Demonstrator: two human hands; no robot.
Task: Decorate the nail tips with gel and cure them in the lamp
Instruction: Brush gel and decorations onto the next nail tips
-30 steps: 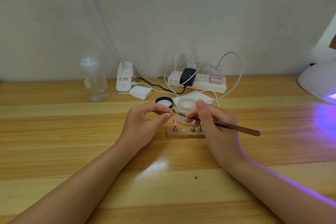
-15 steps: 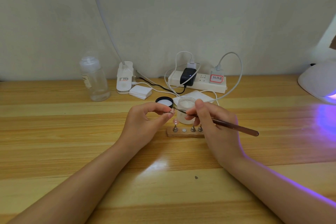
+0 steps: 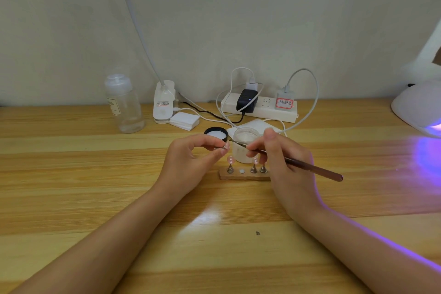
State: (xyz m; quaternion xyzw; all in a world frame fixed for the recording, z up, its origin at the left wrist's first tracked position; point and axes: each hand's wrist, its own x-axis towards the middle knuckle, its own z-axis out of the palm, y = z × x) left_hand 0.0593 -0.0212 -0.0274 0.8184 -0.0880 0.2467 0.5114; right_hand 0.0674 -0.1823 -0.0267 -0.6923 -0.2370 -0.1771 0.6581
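Note:
My left hand [image 3: 191, 162] pinches a small nail tip on its metal holder [image 3: 224, 148] between thumb and fingers, above the table. My right hand [image 3: 284, 167] grips a slim brown brush [image 3: 312, 168], its fine point touching the held nail tip. Behind my hands stands an open frosted gel jar [image 3: 243, 148], with its black lid [image 3: 216, 133] lying to the left. A wooden stand [image 3: 243, 175] carries three more holders with pinkish nail tips. The white curing lamp [image 3: 420, 107] glows purple at the far right.
A clear bottle [image 3: 124, 105] stands at the back left. A white lamp clamp base [image 3: 163, 102], a stack of cotton pads [image 3: 185, 120] and a power strip [image 3: 260, 108] with chargers and looping cables line the wall. A white tissue lies behind the jar.
Both hands have lifted slightly, and the brush point has shifted a little along the nail tip pinched in my left hand. Nothing else has moved.

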